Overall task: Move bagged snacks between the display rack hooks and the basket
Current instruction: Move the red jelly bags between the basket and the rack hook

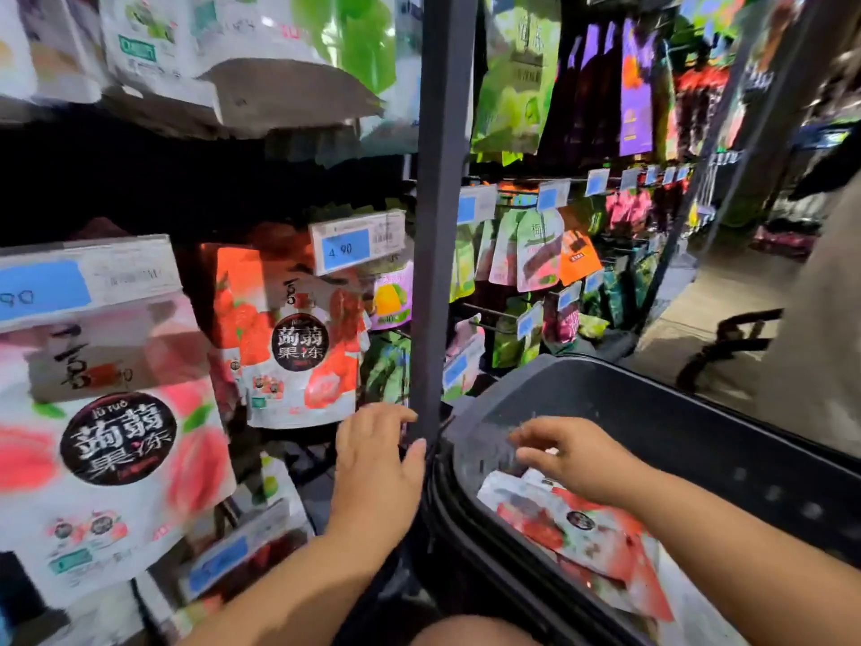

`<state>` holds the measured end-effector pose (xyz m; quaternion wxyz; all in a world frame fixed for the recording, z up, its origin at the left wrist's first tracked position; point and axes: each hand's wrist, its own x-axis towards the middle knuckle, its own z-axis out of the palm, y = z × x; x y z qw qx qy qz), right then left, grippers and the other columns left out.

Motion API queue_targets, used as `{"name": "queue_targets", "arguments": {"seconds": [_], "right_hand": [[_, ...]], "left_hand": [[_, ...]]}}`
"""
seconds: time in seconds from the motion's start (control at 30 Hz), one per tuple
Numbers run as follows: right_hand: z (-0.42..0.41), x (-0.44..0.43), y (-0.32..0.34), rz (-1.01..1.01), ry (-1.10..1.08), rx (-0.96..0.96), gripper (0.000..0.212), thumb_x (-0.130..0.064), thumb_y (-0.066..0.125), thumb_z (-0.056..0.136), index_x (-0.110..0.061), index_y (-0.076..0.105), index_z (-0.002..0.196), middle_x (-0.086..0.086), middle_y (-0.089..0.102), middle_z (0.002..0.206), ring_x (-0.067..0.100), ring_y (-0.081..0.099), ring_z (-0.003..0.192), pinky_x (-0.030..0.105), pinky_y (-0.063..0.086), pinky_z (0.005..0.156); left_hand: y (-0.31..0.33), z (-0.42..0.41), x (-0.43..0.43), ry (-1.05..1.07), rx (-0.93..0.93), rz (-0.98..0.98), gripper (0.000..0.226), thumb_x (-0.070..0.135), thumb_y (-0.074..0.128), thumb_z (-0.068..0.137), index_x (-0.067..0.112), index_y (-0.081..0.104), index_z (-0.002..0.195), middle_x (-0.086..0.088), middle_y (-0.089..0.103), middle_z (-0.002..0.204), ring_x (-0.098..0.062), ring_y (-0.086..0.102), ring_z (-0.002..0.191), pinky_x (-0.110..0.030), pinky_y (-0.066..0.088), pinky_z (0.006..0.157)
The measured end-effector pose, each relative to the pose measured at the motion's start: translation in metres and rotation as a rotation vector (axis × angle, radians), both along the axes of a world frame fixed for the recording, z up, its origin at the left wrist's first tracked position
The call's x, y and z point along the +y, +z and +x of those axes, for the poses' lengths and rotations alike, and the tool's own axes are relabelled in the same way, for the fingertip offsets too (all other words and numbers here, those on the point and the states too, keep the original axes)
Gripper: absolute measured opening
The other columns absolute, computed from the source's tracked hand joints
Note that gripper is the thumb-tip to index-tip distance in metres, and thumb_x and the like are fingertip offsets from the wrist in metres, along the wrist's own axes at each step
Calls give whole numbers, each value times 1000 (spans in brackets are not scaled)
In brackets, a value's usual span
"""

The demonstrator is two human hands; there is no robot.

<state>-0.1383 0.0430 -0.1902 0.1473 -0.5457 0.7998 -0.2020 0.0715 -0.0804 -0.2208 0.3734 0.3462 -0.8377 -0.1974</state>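
Your right hand [573, 454] hovers inside the black basket [699, 440], fingers loosely bent and spread, directly over the red-and-white snack bags [582, 524] that lie in a loose, overlapping pile on its bottom. Nothing is pinched between the fingers, and motion blur hides whether the fingertips touch the top bag. Your left hand [372, 459] is relaxed and empty, fingers extended, lying against the dark upright post [433, 272] of the display rack, just beside the basket's near corner. A matching strawberry bag [298, 352] hangs on a hook behind its price tag [358, 242], left of the post; a peach bag [116, 440] hangs nearer you at far left. Judged from this layout, the step in hand is taking a bag out of the basket to hang it. Risks from here: the bags overlap and look glossy, so a shallow pinch may slip or lift two at once. The post stands between basket and hook, so a bag carried across may catch on it or on your left hand. The price tag screens the hook's tip, so the hang hole may miss and the bag drop among the stock below. A push against the hanging strawberry bag could swing it off its hook. Grip near the top seam, and clear your left hand before you cross.
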Motion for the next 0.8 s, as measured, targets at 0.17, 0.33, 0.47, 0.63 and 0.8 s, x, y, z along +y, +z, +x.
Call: {"name": "queue_targets", "arguments": {"seconds": [0.17, 0.33, 0.47, 0.63, 0.8], "right_hand": [[-48, 76, -40, 218, -110, 35, 20, -29, 74, 86, -31, 71, 105, -15, 68, 93, 9, 63, 93, 17, 42, 87], [-62, 98, -55, 418, -31, -47, 52, -23, 81, 78, -25, 63, 127, 3, 61, 121, 19, 59, 109, 20, 44, 91], [-69, 101, -62, 470, -6, -140, 78, -35, 89, 67, -39, 53, 136, -9, 46, 135, 11, 45, 123, 22, 38, 104], [-71, 102, -68, 353, -34, -182, 47, -44, 86, 69, -52, 64, 110, -14, 58, 122, 7, 53, 113, 24, 41, 102], [-63, 104, -64, 156, -116, -226, 11, -33, 79, 82, -36, 76, 92, -16, 73, 101, -5, 63, 96, 15, 45, 91]], "left_hand": [[-13, -37, 35, -462, -258, -56, 39, 51, 37, 86, 28, 67, 93, 14, 61, 93, -13, 53, 98, -25, 35, 90], [-34, -53, 40, -462, -394, -366, 33, 34, 37, 90, 23, 59, 67, 6, 54, 60, -20, 55, 61, -32, 35, 66], [-27, -54, 42, -451, -436, -325, 37, 35, 32, 92, 21, 57, 68, 4, 53, 61, -21, 51, 62, -36, 43, 63], [-20, -53, 49, -451, -476, -285, 55, 44, 11, 87, 16, 57, 77, -2, 57, 70, -23, 49, 73, -39, 39, 78], [-22, -48, 53, -469, -445, -268, 62, 46, 4, 82, 16, 58, 79, 0, 57, 74, -20, 47, 77, -35, 35, 84]]}}
